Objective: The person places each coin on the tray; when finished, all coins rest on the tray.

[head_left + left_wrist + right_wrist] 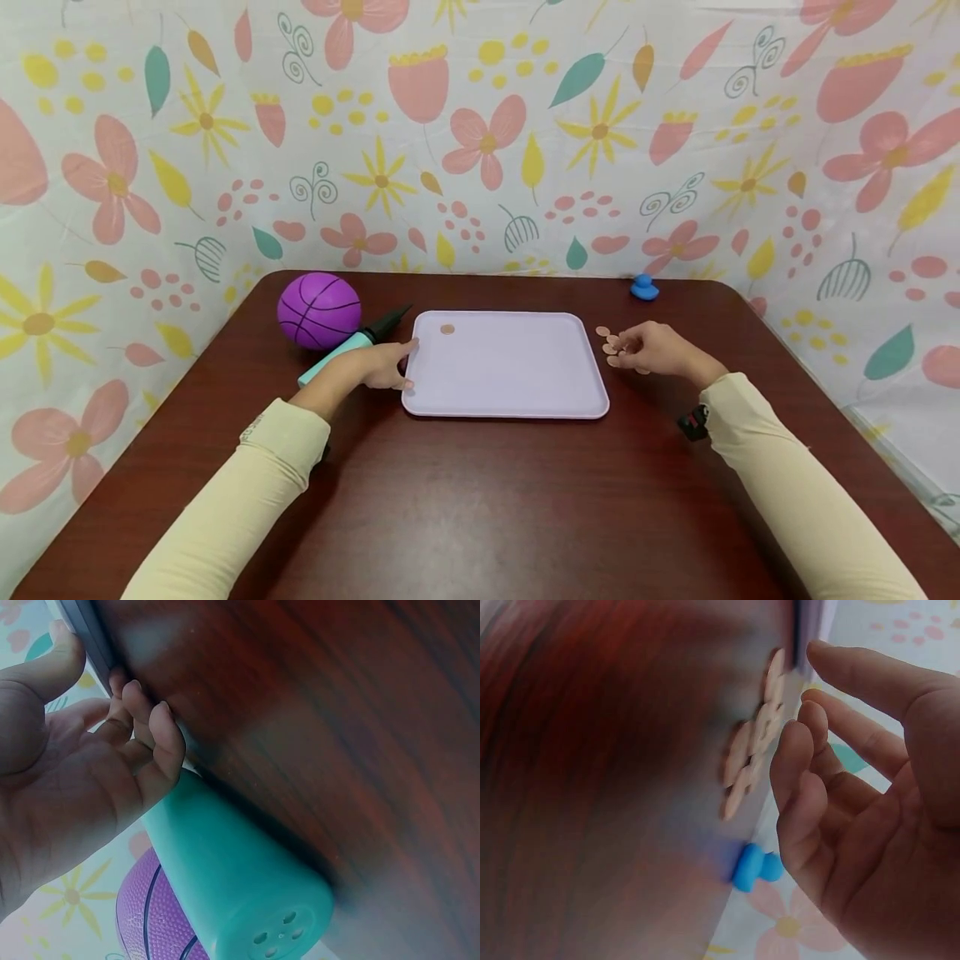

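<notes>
Touching the tray (507, 367), the wide left hand (384, 366) could push it askew; the narrowed right hand (657, 348), by brushing, could scatter discs (603, 332).

1. A purple basketball (318, 311) with black seams sits at the counter's far left.
2. A teal hand pump (357, 339) with a black tapered end lies slantwise just beside it; whether they touch is unclear. Its rounded base has small holes.
3. A small blue duck (644, 288) stands near the far right edge.
4. The dark reddish-brown counter (480, 500) has a wood grain.
5. Behind hangs a white floral backdrop (480, 225), with pink, yellow and teal motifs.
</notes>
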The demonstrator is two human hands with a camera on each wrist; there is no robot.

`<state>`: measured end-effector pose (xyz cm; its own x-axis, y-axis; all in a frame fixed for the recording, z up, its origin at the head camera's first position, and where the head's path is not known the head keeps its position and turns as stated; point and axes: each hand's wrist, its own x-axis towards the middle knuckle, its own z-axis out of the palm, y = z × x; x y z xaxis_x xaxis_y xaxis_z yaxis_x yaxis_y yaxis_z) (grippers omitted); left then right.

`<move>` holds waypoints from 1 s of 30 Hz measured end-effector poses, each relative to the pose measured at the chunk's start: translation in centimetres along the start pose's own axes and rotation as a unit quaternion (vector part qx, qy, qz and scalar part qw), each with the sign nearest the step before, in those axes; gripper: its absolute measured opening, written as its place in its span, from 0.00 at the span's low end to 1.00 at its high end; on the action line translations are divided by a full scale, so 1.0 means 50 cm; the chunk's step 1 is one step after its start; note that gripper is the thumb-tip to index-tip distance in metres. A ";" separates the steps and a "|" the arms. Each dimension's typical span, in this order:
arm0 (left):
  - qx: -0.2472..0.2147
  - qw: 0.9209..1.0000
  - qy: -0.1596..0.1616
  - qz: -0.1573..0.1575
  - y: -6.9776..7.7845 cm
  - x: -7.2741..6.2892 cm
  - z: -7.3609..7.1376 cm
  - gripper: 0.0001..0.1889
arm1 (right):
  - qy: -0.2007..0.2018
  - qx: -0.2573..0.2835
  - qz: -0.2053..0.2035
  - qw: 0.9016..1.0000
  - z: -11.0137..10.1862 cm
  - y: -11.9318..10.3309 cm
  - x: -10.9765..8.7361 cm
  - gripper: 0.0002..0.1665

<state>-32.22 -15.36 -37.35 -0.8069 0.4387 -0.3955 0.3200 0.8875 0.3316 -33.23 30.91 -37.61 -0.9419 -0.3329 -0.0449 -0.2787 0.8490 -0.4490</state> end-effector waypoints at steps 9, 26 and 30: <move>-0.009 1.000 0.000 0.004 0.000 0.003 0.010 0.46 | -0.033 0.015 0.009 0.999 0.015 0.033 0.008 0.11; 0.002 1.000 0.007 0.003 -0.006 0.000 0.006 0.45 | -0.050 0.054 0.030 0.997 0.016 0.050 0.036 0.15; 0.004 1.000 0.011 0.007 -0.004 -0.001 0.003 0.46 | -0.029 0.036 0.020 0.999 0.016 0.040 0.038 0.15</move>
<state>-32.15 -15.53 -37.52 -0.8127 0.4481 -0.3724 0.3349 0.8823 0.3308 -35.45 31.64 -39.33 -0.9389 -0.3242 -0.1160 -0.2242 0.8313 -0.5086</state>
